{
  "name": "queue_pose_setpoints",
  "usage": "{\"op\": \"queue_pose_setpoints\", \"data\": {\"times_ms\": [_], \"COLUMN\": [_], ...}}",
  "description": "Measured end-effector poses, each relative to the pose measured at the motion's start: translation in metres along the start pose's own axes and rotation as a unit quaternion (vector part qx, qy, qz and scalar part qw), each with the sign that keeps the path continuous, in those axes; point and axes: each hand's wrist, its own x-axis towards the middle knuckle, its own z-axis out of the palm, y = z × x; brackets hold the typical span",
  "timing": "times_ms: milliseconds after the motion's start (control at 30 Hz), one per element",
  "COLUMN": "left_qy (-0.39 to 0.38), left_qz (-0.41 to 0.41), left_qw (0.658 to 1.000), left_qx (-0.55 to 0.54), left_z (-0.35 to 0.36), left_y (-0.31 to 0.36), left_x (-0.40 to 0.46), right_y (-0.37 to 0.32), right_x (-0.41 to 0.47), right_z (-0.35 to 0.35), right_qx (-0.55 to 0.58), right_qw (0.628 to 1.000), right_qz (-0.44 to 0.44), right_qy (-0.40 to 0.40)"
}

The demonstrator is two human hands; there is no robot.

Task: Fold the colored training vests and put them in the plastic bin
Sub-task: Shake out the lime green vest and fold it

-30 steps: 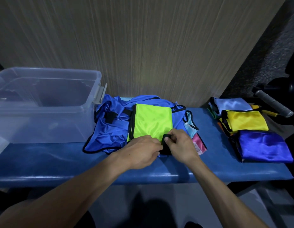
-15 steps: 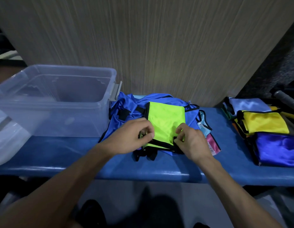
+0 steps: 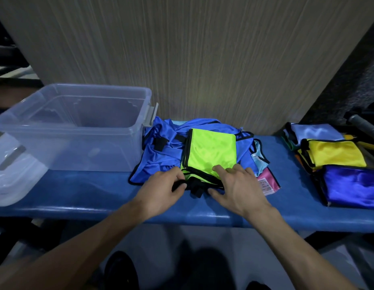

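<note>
green vest (image 3: 211, 151) on blue pile | left hand (image 3: 161, 190) fingers pinch its black edge | right hand (image 3: 236, 187) fingers spread flat

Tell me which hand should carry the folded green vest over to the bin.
Probably the left hand: it already grips the green vest at its near-left corner, on the side toward the bin. The right hand lies flat on the far side.
</note>
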Motion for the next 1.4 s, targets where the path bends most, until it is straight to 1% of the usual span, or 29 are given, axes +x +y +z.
{"op": "queue_pose_setpoints", "data": {"times_ms": [67,133,233,333,467,567,633,700,767,867,900,967,1033,1100,1133,1200,1300,1400], "left_qy": [0.012,0.026,0.037,0.027,0.002,-0.024,-0.021,-0.008,0.006,0.0,-0.01,-0.049,-0.116,-0.197,-0.215,-0.198,-0.131,-0.085], "left_qz": [-0.015,-0.022,-0.015,-0.005,0.035,0.062,0.077,0.085,0.107,0.201,0.229,0.249,0.221,0.139,0.101,0.061,0.04,0.025], "left_qw": [0.998,0.995,0.997,0.999,0.999,0.997,0.995,0.995,0.991,0.967,0.957,0.95,0.961,0.97,0.971,0.978,0.989,0.995], "left_qx": [-0.068,-0.089,-0.059,-0.029,-0.012,0.033,0.052,0.047,0.076,0.155,0.176,0.182,0.12,0.027,-0.007,-0.036,-0.051,-0.052], "left_z": [0.004,0.009,0.017,0.02,0.016,0.017,0.017,0.016,0.012,0.002,-0.004,-0.016,-0.024,-0.026,-0.026,-0.024,-0.022,-0.015], "left_y": [0.006,0.011,0.015,0.016,0.023,0.023,0.021,0.019,0.016,0.007,0.003,-0.007,-0.015,-0.016,-0.015,-0.01,-0.002,0.003], "left_x": [0.003,0.006,0.008,0.01,0.008,0.007,0.008,0.008,0.007,0.004,0.004,0.007,0.011,0.016,0.019,0.023,0.03,0.038], "right_y": [-0.004,-0.008,-0.012,-0.011,-0.011,-0.01,-0.009,-0.005,-0.001,0.002,0.002,0.002,0.0,-0.002,-0.002,-0.004,-0.005,-0.007], "right_x": [0.001,0.003,0.004,0.005,0.006,0.007,0.008,0.008,0.005,0.0,-0.001,-0.003,-0.004,-0.005,-0.006,-0.007,-0.009,-0.011], "right_z": [0.007,0.015,0.023,0.027,0.032,0.035,0.036,0.036,0.034,0.033,0.034,0.034,0.034,0.033,0.032,0.031,0.029,0.029], "right_qx": [-0.027,-0.055,-0.066,-0.062,-0.057,-0.056,-0.055,-0.053,-0.046,-0.05,-0.053,-0.054,-0.057,-0.064,-0.066,-0.067,-0.067,-0.063], "right_qw": [0.999,0.997,0.993,0.991,0.989,0.988,0.988,0.989,0.991,0.991,0.991,0.992,0.992,0.991,0.991,0.991,0.992,0.992], "right_qz": [0.01,0.016,0.024,0.028,0.027,0.03,0.02,0.005,-0.008,-0.022,-0.025,-0.033,-0.039,-0.042,-0.044,-0.047,-0.048,-0.052], "right_qy": [0.034,0.057,0.096,0.119,0.132,0.14,0.14,0.136,0.124,0.119,0.118,0.113,0.108,0.106,0.106,0.104,0.097,0.096]}}
